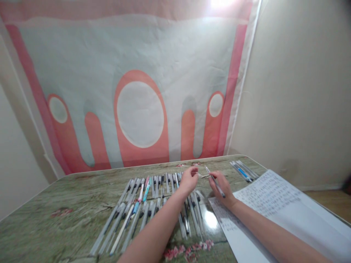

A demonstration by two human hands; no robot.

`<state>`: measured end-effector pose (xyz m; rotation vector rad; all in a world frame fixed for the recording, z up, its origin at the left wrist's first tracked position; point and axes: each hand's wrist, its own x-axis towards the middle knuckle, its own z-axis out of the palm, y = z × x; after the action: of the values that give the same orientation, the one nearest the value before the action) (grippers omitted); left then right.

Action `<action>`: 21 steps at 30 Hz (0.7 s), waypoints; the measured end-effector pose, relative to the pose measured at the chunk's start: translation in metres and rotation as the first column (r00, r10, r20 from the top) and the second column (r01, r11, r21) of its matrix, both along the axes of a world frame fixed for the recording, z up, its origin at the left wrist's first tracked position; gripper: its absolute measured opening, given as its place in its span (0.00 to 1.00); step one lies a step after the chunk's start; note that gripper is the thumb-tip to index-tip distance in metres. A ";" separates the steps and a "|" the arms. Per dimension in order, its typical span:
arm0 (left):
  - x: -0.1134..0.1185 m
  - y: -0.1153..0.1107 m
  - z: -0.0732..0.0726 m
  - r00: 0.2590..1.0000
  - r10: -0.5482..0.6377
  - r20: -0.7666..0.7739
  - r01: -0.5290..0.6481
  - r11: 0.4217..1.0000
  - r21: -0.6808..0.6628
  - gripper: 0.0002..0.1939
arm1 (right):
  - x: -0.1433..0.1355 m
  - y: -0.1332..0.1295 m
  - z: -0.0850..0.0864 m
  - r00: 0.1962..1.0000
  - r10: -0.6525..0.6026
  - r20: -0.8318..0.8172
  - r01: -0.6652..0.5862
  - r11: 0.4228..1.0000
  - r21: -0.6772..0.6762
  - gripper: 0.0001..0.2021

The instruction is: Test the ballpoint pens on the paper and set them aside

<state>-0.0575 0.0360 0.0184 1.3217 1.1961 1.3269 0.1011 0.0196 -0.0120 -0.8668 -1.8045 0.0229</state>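
Note:
My right hand (225, 185) is closed around a slim pen (219, 190), which slants with its thin tip up and to the left. Just left of it, my left hand (189, 181) hovers over the right end of the upper row of pens, its fingers curled together; whether anything small is between them cannot be made out. Below and left of my hands, clear-barrelled pens (105, 228) with dark grips lie side by side in two rows. A pink pen (142, 191), a turquoise pen (147, 190) and a cream-coloured pen (122, 229) lie among them. My left forearm hides part of both rows.
Several more pens (241, 171), one bright blue, lie at the back right. Sheets of paper (298, 223) covered partly in handwriting rest under my right forearm. The stone-patterned table (49, 215) ends at a patterned cloth hanging (141, 153) behind it. A glare spot shines near the papers.

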 end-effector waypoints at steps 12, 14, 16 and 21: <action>0.008 0.061 -0.010 0.758 -0.089 -0.646 0.223 0.966 0.129 0.17 | 0.003 0.011 -0.001 0.965 0.007 -0.261 -0.059 0.980 -0.192 0.11; 0.010 0.062 -0.014 0.759 -0.081 -0.646 0.214 0.968 0.130 0.16 | 0.003 0.013 -0.002 0.933 0.003 -0.359 -0.106 0.958 -0.268 0.11; 0.009 0.060 -0.015 0.761 -0.064 -0.645 0.196 0.971 0.135 0.12 | 0.005 0.015 -0.004 0.885 -0.024 -0.465 -0.165 0.918 -0.360 0.11; 0.001 0.042 -0.015 0.733 0.006 -0.680 0.171 0.966 0.193 0.03 | 0.012 0.024 -0.008 0.777 -0.102 -0.621 -0.273 0.834 -0.479 0.10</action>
<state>-0.0569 0.0778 0.0037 2.1372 1.4499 0.9526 0.1132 0.0439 -0.0204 -1.0104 -1.1867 0.8469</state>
